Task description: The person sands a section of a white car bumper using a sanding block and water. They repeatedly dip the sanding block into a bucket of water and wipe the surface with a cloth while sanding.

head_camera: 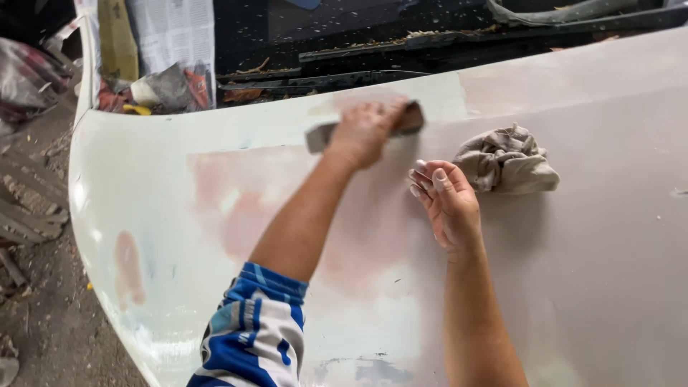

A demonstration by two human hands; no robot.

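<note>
Grey sanding sheet [412,118] under L hand [365,132] fingers, on hood [609,272]

- left arm [304,222]: bare from wrist to above the elbow; a short sleeve [251,333] covers the upper arm.
- sleeve pattern: bright blue and white panels with light-blue patches, dark narrow stripes near the hem, smooth sport-jersey type fabric.
- right arm [480,315]: bare along its full visible length; no sleeve, watch or band in view.
- left hand [363,132]: no glove, no ring visible.
- right hand [448,204]: no glove; fingers [430,179] dusted with pale powder, nails short.
</note>
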